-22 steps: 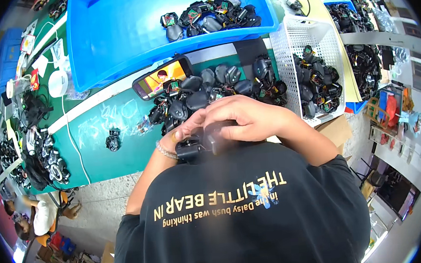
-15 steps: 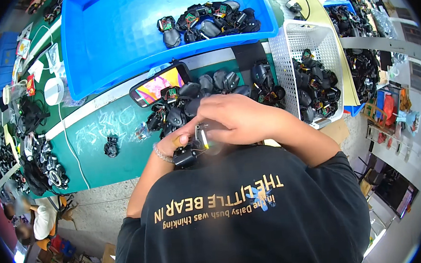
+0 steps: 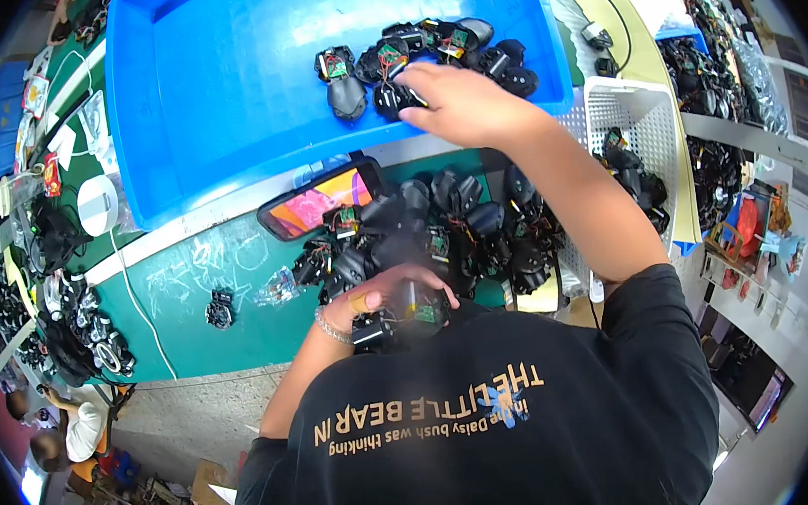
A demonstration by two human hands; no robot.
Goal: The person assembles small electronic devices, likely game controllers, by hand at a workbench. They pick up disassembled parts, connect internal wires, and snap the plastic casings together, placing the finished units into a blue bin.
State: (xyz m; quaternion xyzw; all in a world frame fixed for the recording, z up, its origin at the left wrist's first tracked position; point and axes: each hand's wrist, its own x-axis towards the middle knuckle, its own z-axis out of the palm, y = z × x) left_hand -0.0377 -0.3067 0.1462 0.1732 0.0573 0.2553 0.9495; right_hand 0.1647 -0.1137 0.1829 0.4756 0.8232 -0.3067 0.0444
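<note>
Your right hand (image 3: 464, 105) reaches into the blue tray (image 3: 221, 96), fingers closed on a black mouse shell (image 3: 390, 97) just beyond them. Your left hand (image 3: 379, 302) clamps another shell (image 3: 414, 313) above the worktop (image 3: 190, 307). They look light, rigid, with fragile exposed boards; hold them by the sides.

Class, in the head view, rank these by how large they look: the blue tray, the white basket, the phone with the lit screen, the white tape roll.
1. blue tray
2. white basket
3. phone
4. white tape roll

This ranks size in the picture only; the fisheye shrinks things near the rim, like the basket.
</note>
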